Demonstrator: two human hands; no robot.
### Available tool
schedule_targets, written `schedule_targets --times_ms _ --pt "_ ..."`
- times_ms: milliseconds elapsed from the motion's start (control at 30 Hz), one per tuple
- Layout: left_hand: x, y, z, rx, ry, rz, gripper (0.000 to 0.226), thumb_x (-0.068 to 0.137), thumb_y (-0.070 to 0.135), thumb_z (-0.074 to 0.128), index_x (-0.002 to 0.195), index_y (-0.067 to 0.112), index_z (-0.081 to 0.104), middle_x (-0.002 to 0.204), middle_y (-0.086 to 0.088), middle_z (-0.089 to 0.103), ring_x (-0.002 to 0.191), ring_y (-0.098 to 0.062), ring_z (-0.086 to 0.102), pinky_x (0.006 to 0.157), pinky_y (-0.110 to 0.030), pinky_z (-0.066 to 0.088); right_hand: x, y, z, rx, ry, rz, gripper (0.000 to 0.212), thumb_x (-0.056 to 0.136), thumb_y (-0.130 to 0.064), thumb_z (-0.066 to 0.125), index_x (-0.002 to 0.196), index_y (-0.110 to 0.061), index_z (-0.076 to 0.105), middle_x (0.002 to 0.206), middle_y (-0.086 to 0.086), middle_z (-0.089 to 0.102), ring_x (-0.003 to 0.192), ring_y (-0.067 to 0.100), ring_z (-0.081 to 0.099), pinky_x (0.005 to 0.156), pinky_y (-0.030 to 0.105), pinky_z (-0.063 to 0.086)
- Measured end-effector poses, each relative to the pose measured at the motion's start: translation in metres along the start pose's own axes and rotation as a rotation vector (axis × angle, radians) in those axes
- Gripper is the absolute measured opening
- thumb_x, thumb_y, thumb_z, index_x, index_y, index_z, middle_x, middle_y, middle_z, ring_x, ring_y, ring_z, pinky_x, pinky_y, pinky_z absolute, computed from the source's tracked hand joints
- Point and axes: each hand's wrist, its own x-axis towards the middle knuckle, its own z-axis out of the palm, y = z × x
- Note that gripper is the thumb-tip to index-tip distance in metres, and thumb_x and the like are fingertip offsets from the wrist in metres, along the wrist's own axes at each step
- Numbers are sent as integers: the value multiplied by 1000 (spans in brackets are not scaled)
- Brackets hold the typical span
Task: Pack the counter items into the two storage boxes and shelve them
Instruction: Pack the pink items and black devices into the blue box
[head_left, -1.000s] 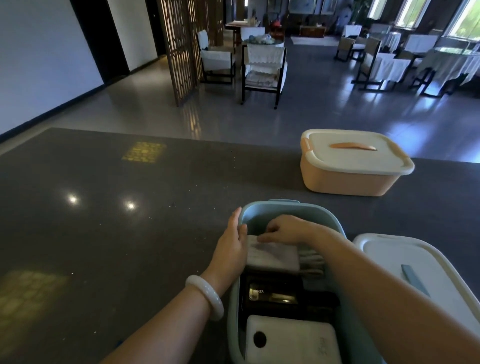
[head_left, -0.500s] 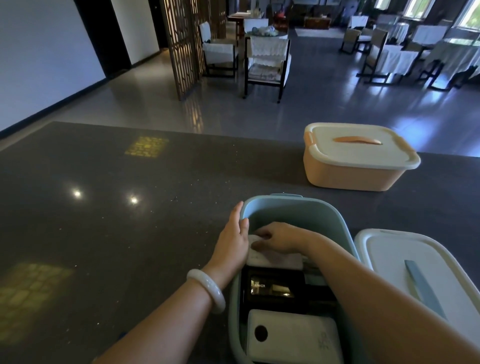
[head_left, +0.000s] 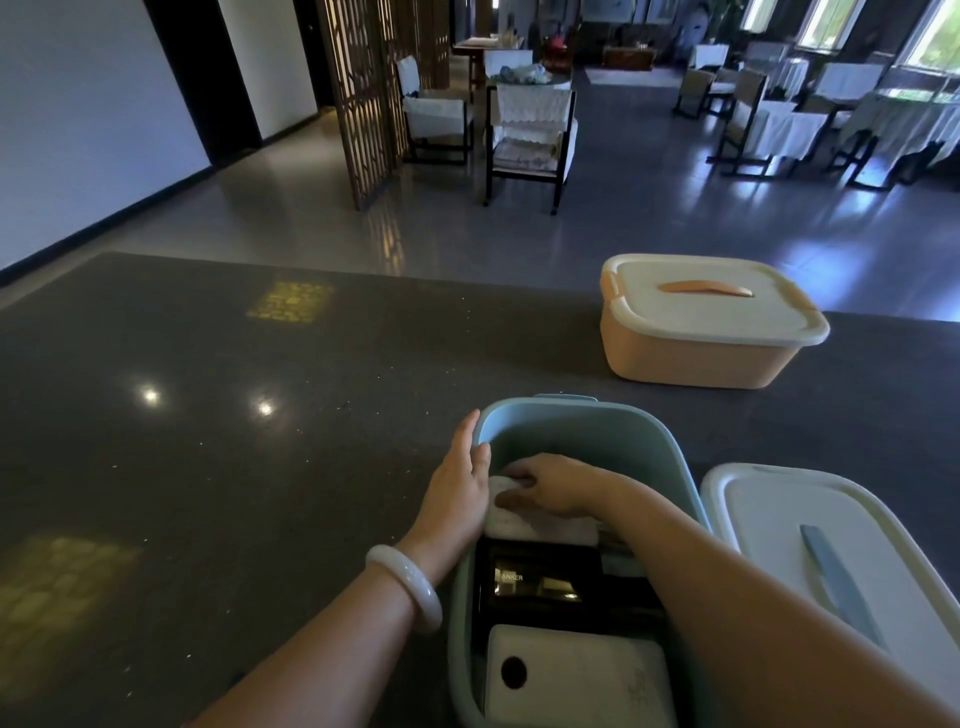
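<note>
The left hand (head_left: 457, 483) reached forward with its fingers straight and held together. The right hand (head_left: 550, 486) lay palm down, fingers loosely spread and pointing left, their tips just beside the left palm. Both forearms were bare, the right one angled in from the lower right.

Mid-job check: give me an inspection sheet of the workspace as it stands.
Surface: dark speckled counter, glossy, with light reflections.
Job's things: blue box open, holding a white bundle, a black Anker item and a white block; its lid lies on the counter to its right; orange box lidded, farther back.
Clutter: nothing seen.
Hands: left hand rests on the blue box's left rim; right hand presses the white bundle inside.
Cables: nothing seen.
Surroundings: chairs and lattice screen beyond the counter.
</note>
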Motion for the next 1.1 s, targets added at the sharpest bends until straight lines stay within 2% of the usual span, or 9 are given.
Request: schedule_targets --times_ms 300,400,500,533,600,667,767,867,1100 --pt "-4 6 -7 -25 -64 -31 49 105 33 30 153 30 18 139 -1 50 114 -10 53 77 -15 38 -16 -5 -13 78 60 -70 37 94 -36 59 129 -24 58 125 -7 61 104 3 50 92 25 37" --pt "-5 7 -12 -66 -74 -23 45 104 36 35 148 35 27 132 6 55 104 1 53 77 -13 40 -22 -5 -25 33 189 -57 28 94 -31 61 120 -24 65 119 -6 65 104 7 58 90 23 41" --pt "-10 6 -23 -91 -25 -79 37 103 38 38 140 39 39 110 14 59 84 7 58 70 -11 44 -24 -16 -40 41 423 -53 23 93 -24 60 113 -18 68 109 0 67 97 15 61 84 24 45" --pt "-13 4 -28 -43 -13 -92 41 103 36 38 144 33 37 114 11 58 86 4 58 73 -11 44 -23 -24 -45 68 496 -66 22 92 -22 59 113 -17 67 106 1 67 96 16 61 84 24 46" --pt "-21 -6 -40 121 44 -112 46 103 34 38 147 23 34 134 2 53 112 -8 57 93 -17 41 -19 -43 -49 82 562 -111 23 92 -19 59 113 -17 66 102 -2 64 94 16 61 84 26 48" --pt "-32 -21 -54 286 117 -116 47 102 36 39 146 19 37 143 -5 47 129 -18 47 107 -30 35 -9 -65 -47 50 543 -170 23 92 -21 59 114 -18 65 99 -3 61 94 16 60 84 26 48" --pt "-57 -39 -79 459 157 -207 49 101 41 40 145 21 37 142 -5 46 130 -21 45 109 -44 36 7 -103 -33 -19 429 -241 25 93 -24 60 118 -20 61 107 -1 61 95 15 59 85 28 49" --pt "-89 -54 -106 579 222 -308 52 99 43 43 147 23 34 144 -4 42 132 -23 42 108 -43 36 22 -146 -6 -100 294 -337 35 93 -27 61 126 -19 57 125 3 58 109 21 59 92 33 50" --pt "-190 -94 -171 741 348 -506 60 97 41 49 149 23 26 144 -3 37 132 -26 39 106 -41 32 18 -255 71 -337 51 -505 56 90 -32 65 140 -17 43 137 6 47 122 26 48 100 41 45"
